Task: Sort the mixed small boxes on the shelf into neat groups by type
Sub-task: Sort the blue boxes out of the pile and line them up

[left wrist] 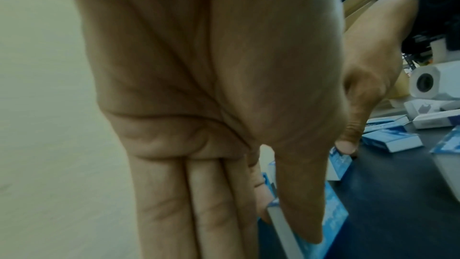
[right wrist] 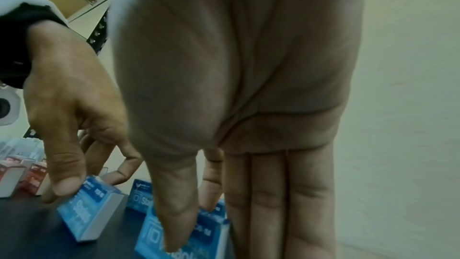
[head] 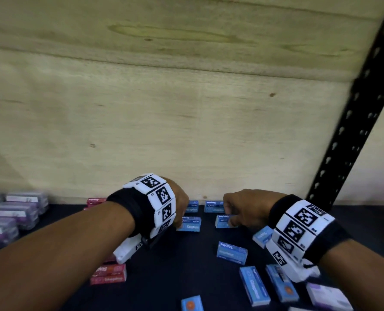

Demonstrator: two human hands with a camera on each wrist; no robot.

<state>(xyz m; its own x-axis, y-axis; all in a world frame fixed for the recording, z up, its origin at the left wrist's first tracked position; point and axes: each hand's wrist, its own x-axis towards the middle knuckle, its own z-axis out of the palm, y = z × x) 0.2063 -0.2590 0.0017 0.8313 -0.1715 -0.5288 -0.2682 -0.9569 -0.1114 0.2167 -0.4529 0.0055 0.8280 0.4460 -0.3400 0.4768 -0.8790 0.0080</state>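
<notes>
Against the pale plywood back panel (head: 186,108), the dark shelf (head: 175,265) carried a scatter of small cardboard boxes. Clear-wrapped purple packs (head: 13,212) sat grouped at the far left, red staple boxes (head: 108,273) lay by the left forearm, and loose blue staple boxes (head: 231,252) lay at odd angles to the right. The left hand (head: 179,205) reached down with nearly straight fingers, thumb and fingers pinching one blue box (head: 190,224) by its edges. The right hand (head: 245,209) did the same to a neighbouring blue box (head: 224,221), thumb on top and fingers behind. Both boxes lay near the back, just before two blue ones (head: 212,206) standing against the panel. To do this well, I judged each box should be slid square against its fellows, labels facing alike, with light pressure, since the thin glossy card would likely dent or skid on the smooth shelf.
</notes>
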